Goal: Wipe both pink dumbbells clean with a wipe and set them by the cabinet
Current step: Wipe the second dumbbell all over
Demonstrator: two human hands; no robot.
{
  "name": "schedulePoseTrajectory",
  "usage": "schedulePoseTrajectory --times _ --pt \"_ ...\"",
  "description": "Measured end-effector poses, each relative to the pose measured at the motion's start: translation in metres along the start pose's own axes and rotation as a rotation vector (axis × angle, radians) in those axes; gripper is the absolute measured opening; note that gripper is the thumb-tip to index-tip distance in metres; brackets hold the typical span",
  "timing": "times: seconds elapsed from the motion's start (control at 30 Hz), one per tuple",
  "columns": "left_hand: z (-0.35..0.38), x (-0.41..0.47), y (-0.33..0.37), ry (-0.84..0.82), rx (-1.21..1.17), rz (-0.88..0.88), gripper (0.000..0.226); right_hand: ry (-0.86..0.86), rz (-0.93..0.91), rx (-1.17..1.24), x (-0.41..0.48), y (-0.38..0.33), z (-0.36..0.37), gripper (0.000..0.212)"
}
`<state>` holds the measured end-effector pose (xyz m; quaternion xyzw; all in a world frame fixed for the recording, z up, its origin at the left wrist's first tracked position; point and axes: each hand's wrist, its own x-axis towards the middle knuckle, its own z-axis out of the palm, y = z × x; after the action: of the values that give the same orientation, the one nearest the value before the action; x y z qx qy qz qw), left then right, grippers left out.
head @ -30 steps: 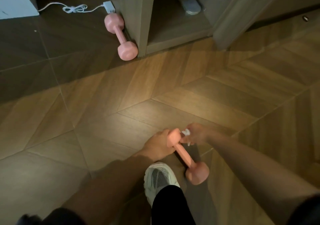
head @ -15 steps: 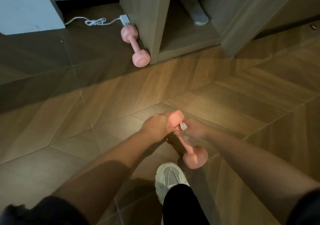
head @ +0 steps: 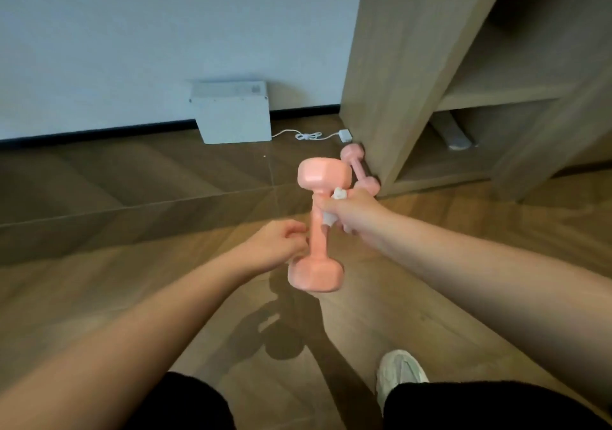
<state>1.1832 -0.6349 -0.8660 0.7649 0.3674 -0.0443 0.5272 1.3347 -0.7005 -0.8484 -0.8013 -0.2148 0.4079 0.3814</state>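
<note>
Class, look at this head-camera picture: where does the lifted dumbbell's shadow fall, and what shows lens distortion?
Head view: the held dumbbell casts a dark shadow on the floor below it, toward the viewer; head view: the cabinet leans and the forearms swell near the bottom edge, wide-angle stretch.

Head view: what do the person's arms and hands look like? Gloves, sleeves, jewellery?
Left hand and right hand are bare: no gloves, rings or watch visible. The left forearm and right forearm are bare to the frame edge; no sleeve shows.
</note>
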Motion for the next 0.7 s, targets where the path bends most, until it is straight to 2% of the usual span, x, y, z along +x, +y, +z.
schedulePoseTrajectory --times 0.1,0.17,0.33,0.43,0.5,0.57,0.63,0.7 --pt "-0.009 -0.025 0.006 0.056 -0.207 -0.01 0.056 0.017 -0.003 0.01 -0.021 -0.027 0.02 0.034" --pt "-0.01 -0.031 0.005 0.117 -0.343 -0.032 0.051 0.005 0.009 0.036 -0.035 -0.034 0.029 0.029" --pt "0.003 -0.039 -0.011 0.177 -0.392 -0.023 0.039 -0.095 0.087 0.063 -0.075 -0.029 0.028 0.009" --pt "0.004 -0.048 -0.024 0.256 -0.46 -0.058 0.024 -0.012 0.083 0.203 -0.091 -0.029 0.011 0.028" --pt "0.002 -0.054 -0.029 0.329 -0.402 -0.052 0.015 0.078 0.079 0.319 -0.098 -0.033 0.001 0.05" --pt "0.0 -0.062 -0.028 0.395 -0.316 -0.041 0.011 0.099 0.033 0.399 -0.105 -0.036 -0.005 0.06" --pt "0.002 -0.071 -0.028 0.42 -0.306 -0.014 0.013 0.05 -0.081 0.311 -0.113 -0.035 -0.008 0.056" --pt "0.005 -0.082 -0.027 0.424 -0.323 0.002 0.017 0.04 -0.192 0.137 -0.12 -0.031 -0.008 0.033"
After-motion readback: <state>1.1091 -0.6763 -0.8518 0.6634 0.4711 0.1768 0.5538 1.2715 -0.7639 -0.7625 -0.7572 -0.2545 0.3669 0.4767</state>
